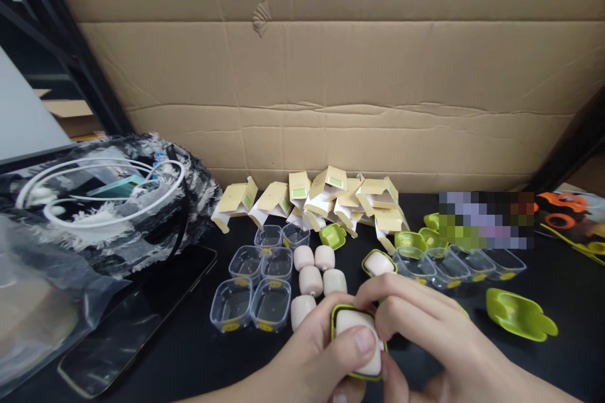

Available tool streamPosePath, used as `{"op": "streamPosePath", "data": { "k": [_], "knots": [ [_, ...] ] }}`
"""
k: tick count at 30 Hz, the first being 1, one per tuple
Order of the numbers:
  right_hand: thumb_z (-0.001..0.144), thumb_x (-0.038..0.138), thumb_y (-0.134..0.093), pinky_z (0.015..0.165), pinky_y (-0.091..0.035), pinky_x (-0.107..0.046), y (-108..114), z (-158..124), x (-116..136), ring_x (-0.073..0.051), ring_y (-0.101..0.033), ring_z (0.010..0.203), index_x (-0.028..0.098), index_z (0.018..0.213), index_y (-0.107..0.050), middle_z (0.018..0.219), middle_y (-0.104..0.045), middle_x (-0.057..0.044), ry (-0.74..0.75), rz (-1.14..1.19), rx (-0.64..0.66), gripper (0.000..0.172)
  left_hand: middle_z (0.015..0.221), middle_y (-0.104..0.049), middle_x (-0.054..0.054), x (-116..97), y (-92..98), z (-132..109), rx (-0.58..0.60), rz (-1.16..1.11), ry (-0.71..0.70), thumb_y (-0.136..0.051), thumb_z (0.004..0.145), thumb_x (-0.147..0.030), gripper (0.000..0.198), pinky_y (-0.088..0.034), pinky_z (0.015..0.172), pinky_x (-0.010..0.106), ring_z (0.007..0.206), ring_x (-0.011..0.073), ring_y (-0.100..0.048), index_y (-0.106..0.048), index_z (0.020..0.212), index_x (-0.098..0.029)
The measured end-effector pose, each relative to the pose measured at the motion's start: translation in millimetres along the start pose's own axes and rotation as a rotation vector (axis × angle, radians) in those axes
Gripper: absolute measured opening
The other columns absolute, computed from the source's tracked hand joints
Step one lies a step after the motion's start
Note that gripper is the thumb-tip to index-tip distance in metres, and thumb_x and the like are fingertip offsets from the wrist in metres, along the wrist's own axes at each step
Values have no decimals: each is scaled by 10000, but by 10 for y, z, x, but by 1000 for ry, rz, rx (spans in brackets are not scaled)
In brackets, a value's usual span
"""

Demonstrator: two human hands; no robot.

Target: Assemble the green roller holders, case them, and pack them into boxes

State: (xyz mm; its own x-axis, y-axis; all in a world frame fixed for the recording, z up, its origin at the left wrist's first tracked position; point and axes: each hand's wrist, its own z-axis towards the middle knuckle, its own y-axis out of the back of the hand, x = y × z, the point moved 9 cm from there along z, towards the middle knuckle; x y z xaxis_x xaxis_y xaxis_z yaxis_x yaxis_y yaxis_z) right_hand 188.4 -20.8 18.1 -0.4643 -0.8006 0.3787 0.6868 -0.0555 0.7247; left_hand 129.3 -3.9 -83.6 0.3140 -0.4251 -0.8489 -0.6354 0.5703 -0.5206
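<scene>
In front of me, both hands are on a pale rounded block set in a green-rimmed shell. My left hand grips it from the left, thumb pressed on the pale face. The fingers of my right hand pinch its right edge, where a small pale nub shows. Just beyond my hands lies another green-rimmed shell with a pale block inside. Several loose pale rounded blocks sit left of my hands. To the right rests a bare green shell; part of the table near my right hand is hidden.
Clear plastic cups stand left, and more clear cups right, near green shells. Opened small cardboard boxes lie along the cardboard wall. A phone, white cable and plastic bag occupy the left.
</scene>
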Motion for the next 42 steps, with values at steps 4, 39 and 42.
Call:
{"op": "streamPosePath", "data": {
  "k": [4, 39, 42],
  "knots": [
    [733, 59, -457, 587, -465, -250, -69, 6, 22, -147, -555, 692, 239, 794, -416, 836, -601, -19, 74, -30, 33, 194, 670, -474, -56, 33, 12, 8, -1, 26, -16, -674, 748, -582, 514, -221, 393, 166, 416, 16, -329, -467, 1003, -187],
    [721, 142, -672, 681, -526, -253, -6, 65, -92, -148, -618, 778, 215, 924, -550, 887, -630, -14, -43, 112, -24, 248, 705, -539, -24, -5, -153, 57, 101, -278, 111, -578, 716, -482, 354, -222, 508, 244, 477, 80, -362, -547, 921, -196],
    [725, 161, -612, 612, -493, -264, -52, 44, -90, -158, -576, 723, 205, 861, -557, 818, -599, -23, -81, 110, -14, 153, 720, -510, -31, 28, -130, 85, 76, -294, 96, -616, 639, -388, 299, -205, 483, 249, 530, 102, -401, -517, 859, -211]
  ]
}}
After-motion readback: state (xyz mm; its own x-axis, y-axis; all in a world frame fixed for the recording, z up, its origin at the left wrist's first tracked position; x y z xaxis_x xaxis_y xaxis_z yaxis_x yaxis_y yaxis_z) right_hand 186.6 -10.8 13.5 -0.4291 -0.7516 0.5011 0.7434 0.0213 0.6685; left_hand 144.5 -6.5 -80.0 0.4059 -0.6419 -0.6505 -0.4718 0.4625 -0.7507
